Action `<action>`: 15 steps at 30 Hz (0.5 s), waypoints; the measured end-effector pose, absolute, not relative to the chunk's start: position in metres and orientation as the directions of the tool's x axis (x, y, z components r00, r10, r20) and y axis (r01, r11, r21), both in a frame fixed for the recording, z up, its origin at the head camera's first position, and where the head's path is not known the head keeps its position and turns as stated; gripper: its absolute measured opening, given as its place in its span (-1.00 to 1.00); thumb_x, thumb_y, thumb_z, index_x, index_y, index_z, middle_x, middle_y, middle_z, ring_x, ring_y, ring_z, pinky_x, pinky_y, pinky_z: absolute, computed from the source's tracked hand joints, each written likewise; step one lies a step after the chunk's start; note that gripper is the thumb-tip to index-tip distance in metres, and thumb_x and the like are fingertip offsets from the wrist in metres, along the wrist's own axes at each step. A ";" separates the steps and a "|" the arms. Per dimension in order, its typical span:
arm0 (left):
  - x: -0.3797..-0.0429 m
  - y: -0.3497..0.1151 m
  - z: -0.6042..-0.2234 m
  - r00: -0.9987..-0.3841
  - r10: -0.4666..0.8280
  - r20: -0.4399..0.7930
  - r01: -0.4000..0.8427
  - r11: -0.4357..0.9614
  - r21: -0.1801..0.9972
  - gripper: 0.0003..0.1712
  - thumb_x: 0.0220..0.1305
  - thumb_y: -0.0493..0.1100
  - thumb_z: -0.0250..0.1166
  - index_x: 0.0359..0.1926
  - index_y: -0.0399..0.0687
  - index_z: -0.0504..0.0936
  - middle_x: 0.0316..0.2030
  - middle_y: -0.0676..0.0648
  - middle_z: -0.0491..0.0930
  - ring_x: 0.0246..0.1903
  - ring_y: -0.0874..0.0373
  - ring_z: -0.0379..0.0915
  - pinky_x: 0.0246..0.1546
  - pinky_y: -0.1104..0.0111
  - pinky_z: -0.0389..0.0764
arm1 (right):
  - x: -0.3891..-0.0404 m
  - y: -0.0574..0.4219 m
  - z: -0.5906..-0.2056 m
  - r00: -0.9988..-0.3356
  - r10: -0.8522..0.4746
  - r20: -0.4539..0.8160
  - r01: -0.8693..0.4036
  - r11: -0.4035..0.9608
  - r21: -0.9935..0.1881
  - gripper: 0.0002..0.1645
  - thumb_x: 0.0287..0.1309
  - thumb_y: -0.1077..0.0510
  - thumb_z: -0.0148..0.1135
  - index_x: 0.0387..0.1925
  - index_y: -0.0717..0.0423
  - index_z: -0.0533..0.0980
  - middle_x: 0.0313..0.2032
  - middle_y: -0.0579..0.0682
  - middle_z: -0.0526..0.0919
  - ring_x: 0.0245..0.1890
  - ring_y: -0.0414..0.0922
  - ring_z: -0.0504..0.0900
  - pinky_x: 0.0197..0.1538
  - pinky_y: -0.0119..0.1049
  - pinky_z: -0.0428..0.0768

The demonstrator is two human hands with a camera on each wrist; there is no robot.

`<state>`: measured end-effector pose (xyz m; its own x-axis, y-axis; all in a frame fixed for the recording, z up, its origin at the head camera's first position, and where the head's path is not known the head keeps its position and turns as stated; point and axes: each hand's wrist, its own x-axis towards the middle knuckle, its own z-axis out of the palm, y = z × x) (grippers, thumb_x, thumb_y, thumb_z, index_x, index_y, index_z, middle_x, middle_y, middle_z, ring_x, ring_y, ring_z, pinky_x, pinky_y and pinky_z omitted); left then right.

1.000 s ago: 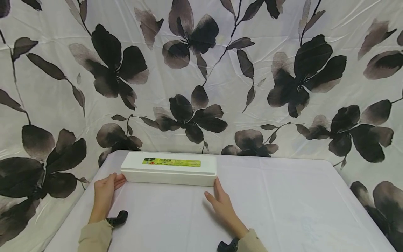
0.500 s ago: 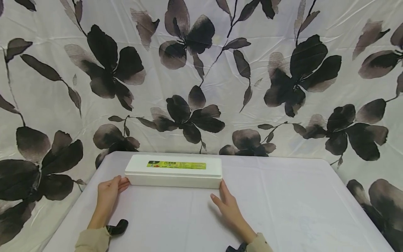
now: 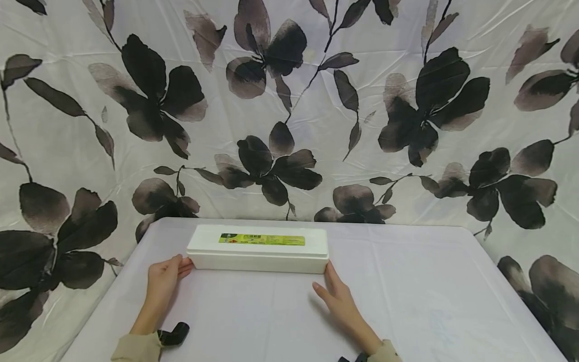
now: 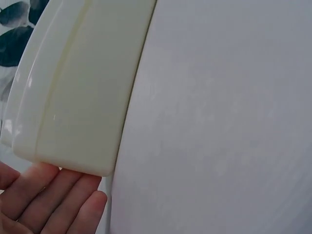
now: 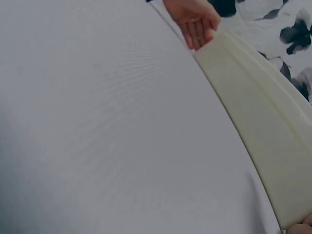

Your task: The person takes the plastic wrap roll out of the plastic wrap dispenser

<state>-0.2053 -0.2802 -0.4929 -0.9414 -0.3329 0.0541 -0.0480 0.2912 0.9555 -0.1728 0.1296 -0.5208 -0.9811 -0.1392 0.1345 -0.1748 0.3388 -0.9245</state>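
Observation:
A long white plastic box (image 3: 258, 262) with a lid and a yellow-green label (image 3: 262, 239) lies lengthwise across the table. At its left end, my left hand (image 3: 164, 281) touches the end face with straight fingers; the left wrist view shows these fingers (image 4: 58, 195) side by side against the lower part of the box (image 4: 87, 97). My right hand (image 3: 340, 301) has its extended fingers at the right end, thumb held apart in front. In the right wrist view only bits of the right fingers (image 5: 300, 228) show in the corner, below the box (image 5: 253, 122).
The table (image 3: 429, 291) wears a white cloth and reaches back to a floral curtain (image 3: 289, 100). Black wrist-worn devices (image 3: 174, 334) sit below the sleeves. The box lies near the table's back edge.
The box has slid to the right and a little toward me, with both hands keeping at its ends. The head view has shifted slightly.

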 end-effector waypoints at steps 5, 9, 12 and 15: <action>-0.204 -0.271 -0.494 -0.944 -0.324 0.069 -0.028 0.286 0.958 -0.46 0.55 -0.13 -0.08 -0.03 -0.63 0.57 -0.05 -0.47 0.60 -0.28 0.33 0.66 -0.21 0.48 0.61 | -0.169 0.141 -0.520 -0.983 -0.136 0.124 -0.162 0.320 -0.933 -0.04 0.34 0.00 0.21 0.51 0.33 -0.05 0.48 0.25 0.03 0.48 0.12 0.01 0.42 0.03 -0.02; -0.203 -0.262 -0.495 -0.946 -0.315 0.080 -0.020 0.301 0.954 -0.49 0.54 -0.16 -0.06 -0.04 -0.63 0.58 -0.07 -0.47 0.61 -0.27 0.29 0.66 -0.21 0.48 0.61 | -0.166 0.152 -0.520 -0.986 -0.133 0.104 -0.139 0.291 -0.947 -0.04 0.34 0.03 0.22 0.50 0.37 -0.05 0.48 0.27 0.03 0.48 0.12 0.02 0.42 0.01 -0.02; -0.201 -0.256 -0.495 -0.949 -0.303 0.087 -0.011 0.307 0.952 -0.52 0.53 -0.19 -0.05 -0.05 -0.63 0.59 -0.08 -0.47 0.61 -0.25 0.25 0.67 -0.21 0.48 0.61 | -0.164 0.159 -0.520 -0.987 -0.133 0.088 -0.121 0.264 -0.957 -0.04 0.35 0.05 0.21 0.50 0.38 -0.07 0.48 0.27 0.01 0.48 0.11 0.00 0.42 -0.03 -0.03; -0.200 -0.250 -0.495 -0.950 -0.299 0.092 -0.004 0.305 0.952 -0.53 0.53 -0.20 -0.04 -0.07 -0.62 0.60 -0.10 -0.46 0.62 -0.26 0.24 0.68 -0.22 0.47 0.61 | -0.163 0.164 -0.519 -0.988 -0.135 0.074 -0.105 0.238 -0.965 -0.03 0.35 0.07 0.21 0.51 0.37 -0.10 0.50 0.25 -0.04 0.50 0.09 -0.04 0.42 -0.07 -0.05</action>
